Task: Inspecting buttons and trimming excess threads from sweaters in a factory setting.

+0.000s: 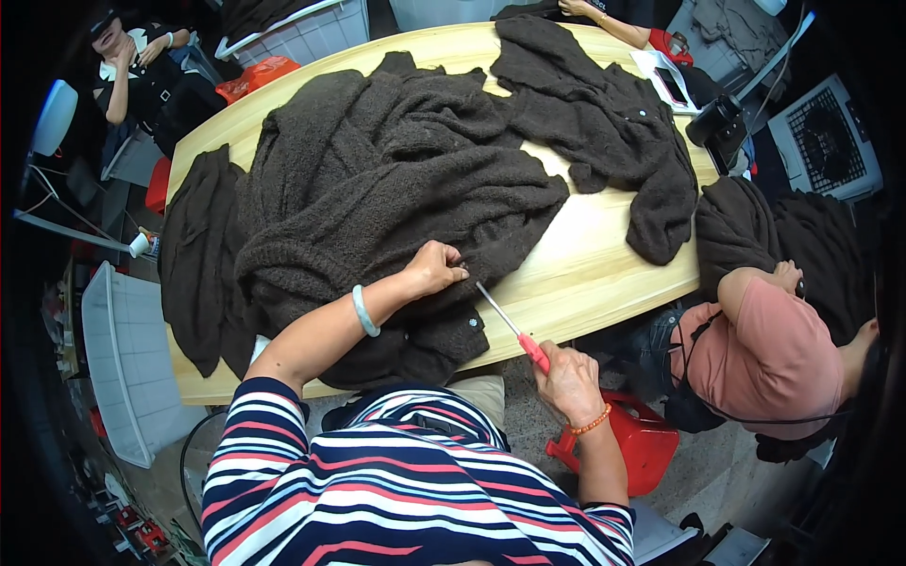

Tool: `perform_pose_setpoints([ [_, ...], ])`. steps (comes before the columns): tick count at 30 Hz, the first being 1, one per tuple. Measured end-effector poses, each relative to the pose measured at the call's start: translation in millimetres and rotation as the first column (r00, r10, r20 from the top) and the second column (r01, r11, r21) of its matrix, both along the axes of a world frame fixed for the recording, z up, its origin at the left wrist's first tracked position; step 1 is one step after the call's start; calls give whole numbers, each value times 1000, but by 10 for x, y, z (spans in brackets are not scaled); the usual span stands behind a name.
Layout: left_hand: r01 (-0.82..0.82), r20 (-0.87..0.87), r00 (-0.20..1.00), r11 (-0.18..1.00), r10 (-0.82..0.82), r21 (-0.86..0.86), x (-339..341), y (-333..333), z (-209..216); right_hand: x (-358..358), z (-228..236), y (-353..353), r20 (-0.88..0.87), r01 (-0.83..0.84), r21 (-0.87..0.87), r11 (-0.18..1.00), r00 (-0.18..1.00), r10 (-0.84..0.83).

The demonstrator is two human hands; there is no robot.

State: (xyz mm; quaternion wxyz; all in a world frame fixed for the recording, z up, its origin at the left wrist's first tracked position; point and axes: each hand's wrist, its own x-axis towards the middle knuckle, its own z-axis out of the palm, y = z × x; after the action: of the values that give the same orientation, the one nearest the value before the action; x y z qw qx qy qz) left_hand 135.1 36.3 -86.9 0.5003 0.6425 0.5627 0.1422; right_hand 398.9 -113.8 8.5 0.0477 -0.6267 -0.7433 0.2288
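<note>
Dark brown knit garments (396, 189) lie heaped over the near and middle part of the table. My left hand (436, 269) is closed, thumb and fingers pinching the knit at the heap's near right side. In my right hand (570, 382) is a pair of red-handled scissors (514, 330), gripped by the handle. Its slim metal blades point up and left, the tip close to the pinched knit and the left fingers. A small shiny button (473, 323) shows on the dark cloth below the tip. Whether the tip touches the cloth, I cannot tell.
The pale wooden table (595, 292) holds another knit garment (604, 123) at the far right. A co-worker in a pink top (764, 358) sits at right, beside more dark cloth. A red stool (637, 448) stands near my right arm; a grey bin (142, 368) stands left.
</note>
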Motion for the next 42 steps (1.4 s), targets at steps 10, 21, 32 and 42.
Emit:
perform_pose_setpoints([
  [10, -202, 258, 930, 951, 261, -234, -269, -176, 22, -66, 144, 9, -62, -97, -142, 985, 994, 89],
  [21, 346, -436, 891, 809, -125, 475, -853, -847, 558, -299, 166, -2, -123, -215, -17, 976, 970, 211],
  [32, -284, 329, 892, 950, 310, -128, -969, -760, 603, -620, 378, -29, -199, -332, -69, 941, 929, 313],
  [42, -337, 486, 649, 794, 586, -507, -1036, -677, 731, -757, 401, 39, -152, -353, -73, 933, 928, 339],
])
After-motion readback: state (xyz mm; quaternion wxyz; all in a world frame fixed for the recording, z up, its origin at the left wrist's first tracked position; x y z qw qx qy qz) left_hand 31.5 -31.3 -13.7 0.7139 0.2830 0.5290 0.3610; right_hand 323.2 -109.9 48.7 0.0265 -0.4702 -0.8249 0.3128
